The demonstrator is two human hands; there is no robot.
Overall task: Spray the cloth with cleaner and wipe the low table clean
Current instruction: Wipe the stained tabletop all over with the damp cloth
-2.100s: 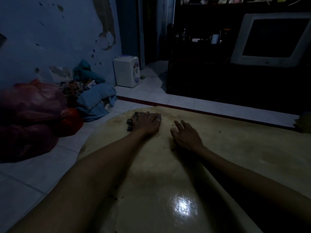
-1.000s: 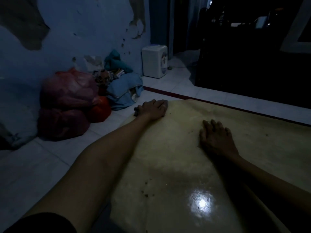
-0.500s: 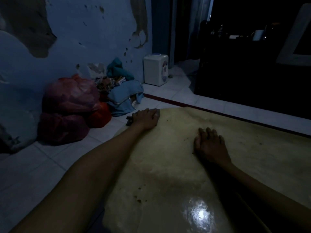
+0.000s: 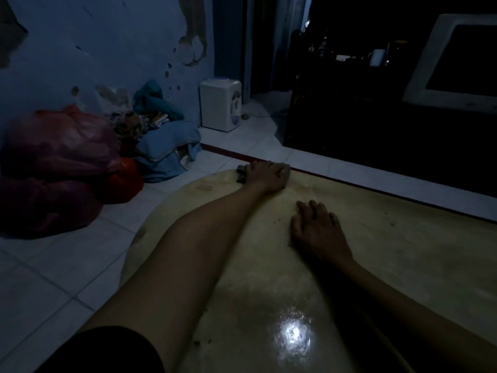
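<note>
The low table (image 4: 390,254) has a glossy tan top with rounded corners and small dark crumbs on it. My left hand (image 4: 267,176) reaches to its far left corner and presses down on a dark cloth (image 4: 240,174), of which only an edge shows left of my fingers. My right hand (image 4: 317,228) lies flat on the tabletop with fingers spread, holding nothing. No spray bottle is in view.
Red plastic bags (image 4: 61,162) and a pile of blue clothes (image 4: 169,149) sit on the white tiled floor at the left wall. A small white appliance (image 4: 220,107) stands by the doorway. A dark cabinet (image 4: 376,125) holding a white-framed screen (image 4: 457,63) runs behind the table.
My left hand slid the cloth along the table's far left corner, a little to the right over the last half second. My right hand stayed planted on the tabletop. The camera view shifted.
</note>
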